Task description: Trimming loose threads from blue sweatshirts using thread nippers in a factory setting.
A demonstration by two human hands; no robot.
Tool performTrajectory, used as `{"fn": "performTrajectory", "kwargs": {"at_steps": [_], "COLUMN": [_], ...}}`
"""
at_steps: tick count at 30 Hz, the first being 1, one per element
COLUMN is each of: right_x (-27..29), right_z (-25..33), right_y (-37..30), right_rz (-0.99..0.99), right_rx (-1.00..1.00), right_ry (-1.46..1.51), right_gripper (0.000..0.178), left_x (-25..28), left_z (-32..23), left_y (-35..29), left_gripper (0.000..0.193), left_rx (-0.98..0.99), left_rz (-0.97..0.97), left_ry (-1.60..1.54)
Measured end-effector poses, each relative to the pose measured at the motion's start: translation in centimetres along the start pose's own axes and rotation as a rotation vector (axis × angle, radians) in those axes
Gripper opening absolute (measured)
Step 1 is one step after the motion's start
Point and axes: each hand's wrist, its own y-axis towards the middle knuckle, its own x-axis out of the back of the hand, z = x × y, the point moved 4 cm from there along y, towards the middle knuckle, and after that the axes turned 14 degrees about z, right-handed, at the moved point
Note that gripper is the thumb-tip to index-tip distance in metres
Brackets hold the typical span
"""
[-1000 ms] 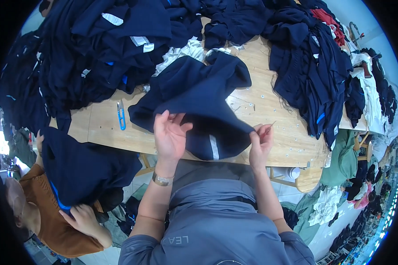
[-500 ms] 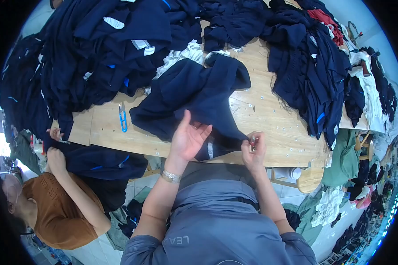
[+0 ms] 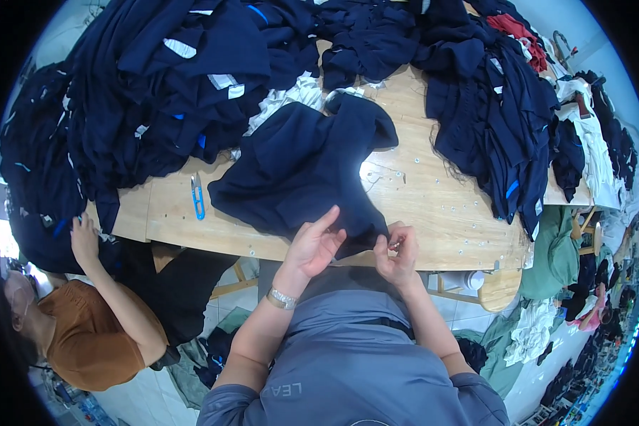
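Observation:
A dark navy garment (image 3: 305, 163) lies spread on the wooden table in front of me, its near edge reaching the table's rim. My right hand (image 3: 397, 259) is closed at the garment's near right corner, thumb and fingertips pinched together on the cloth. Something small and dark shows among those fingers, too small to name. By the near edge, my left hand (image 3: 312, 246) is open, palm turned up, with thumb and fingers apart. Left of the garment, a pair of blue-handled thread snips (image 3: 197, 197) rests on the wood.
Large heaps of navy garments stand at the left (image 3: 170, 92) and right (image 3: 490, 121) of the table (image 3: 433, 220). White cloth (image 3: 287, 99) lies behind my garment. A co-worker in a brown top (image 3: 99, 334) sits at the left. A stool (image 3: 497, 290) is under the right edge.
My right hand has moved slightly left, and the left hand has shifted right and down. The garment's near edge has folded over, covering the white label. The co-worker's navy cloth has moved left.

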Motion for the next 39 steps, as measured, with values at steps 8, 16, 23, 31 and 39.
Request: {"fn": "performTrajectory", "kwargs": {"at_steps": [8,16,23,31,39], "right_x": [0.2,0.0,-0.2,-0.3,-0.4], "right_z": [0.4,3.1,4.3,3.9,4.3], "right_y": [0.8,4.3,4.8,4.7,5.2], "right_rz": [0.052,0.084,0.159,0.331,0.37], "right_rx": [0.002,-0.201,-0.197,-0.142,-0.062], "right_ry": [0.15,0.262,0.102,-0.188,-0.315], "right_gripper": [0.022,0.023,0.025,0.028,0.028], "left_x": [-5.3,-5.3,-5.3,-5.6,-5.5], "left_z": [-3.8,-3.3,-3.1,-3.1,-3.0], "left_y": [-2.4,-3.1,-2.7,-2.8,-3.0], "left_gripper": [0.022,0.024,0.026,0.022,0.019], "left_rx": [-0.307,-0.31,-0.281,-0.301,-0.292], "left_rz": [0.118,0.158,0.08,0.004,0.031], "left_ry": [0.097,0.035,0.186,0.118,0.155]}}
